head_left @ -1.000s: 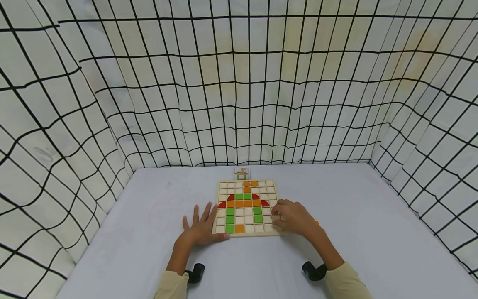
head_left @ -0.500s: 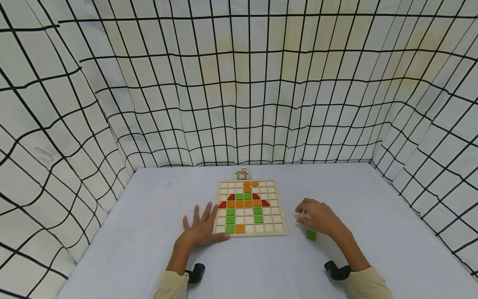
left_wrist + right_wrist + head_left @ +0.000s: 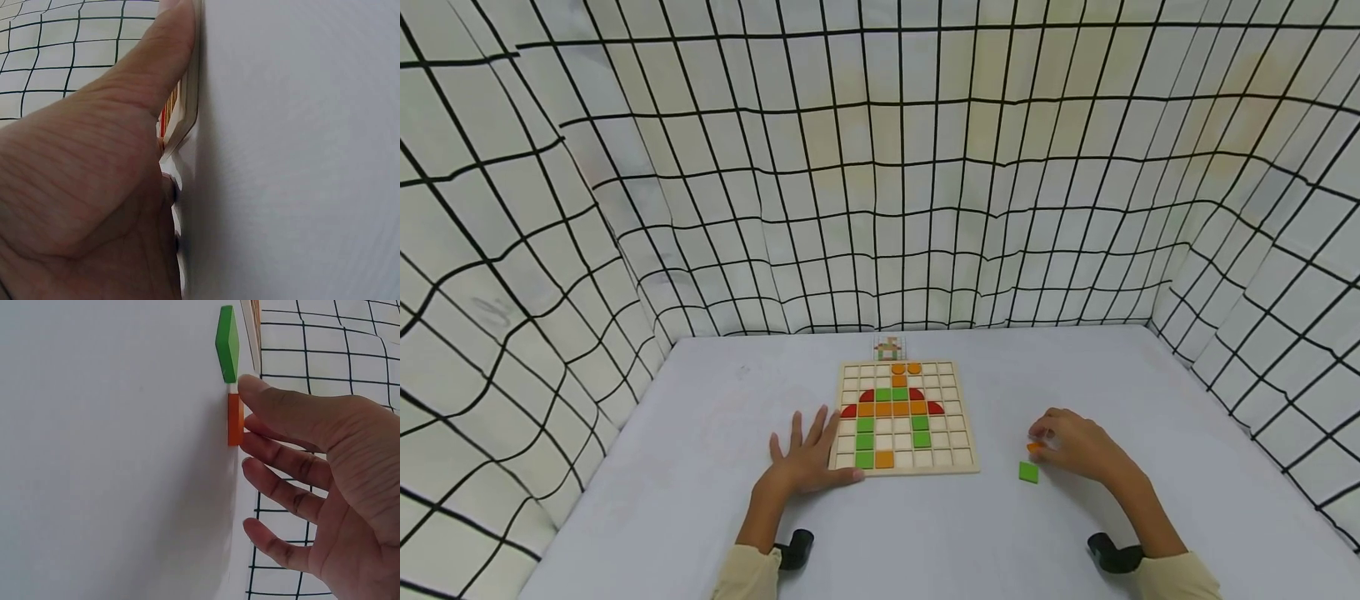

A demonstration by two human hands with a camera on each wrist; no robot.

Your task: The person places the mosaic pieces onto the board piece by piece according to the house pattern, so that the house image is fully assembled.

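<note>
The wooden grid board [image 3: 910, 471] lies flat, with red, green and orange tiles set in it. My left hand [image 3: 805, 462] rests spread at its left side, the thumb along the front edge; the left wrist view shows the thumb [image 3: 159, 56] against the board's side. My right hand [image 3: 1078, 442] is over an orange tile [image 3: 234, 420] on the table, right of the board. Its thumb and fingertips come close around that tile; no firm pinch shows. Beside it lies a loose green square tile [image 3: 1028, 472].
Behind the board stands a small pattern card [image 3: 890, 347]. White cloth [image 3: 715, 417] covers the table. Walls of black netting [image 3: 895, 208] over white sheeting enclose the back and sides. A dark wrist device [image 3: 1112, 554] sits by each wrist.
My right hand has moved right, from the board's right edge to the orange tile. The green tile came into view as it passed. My left hand has stayed put.
</note>
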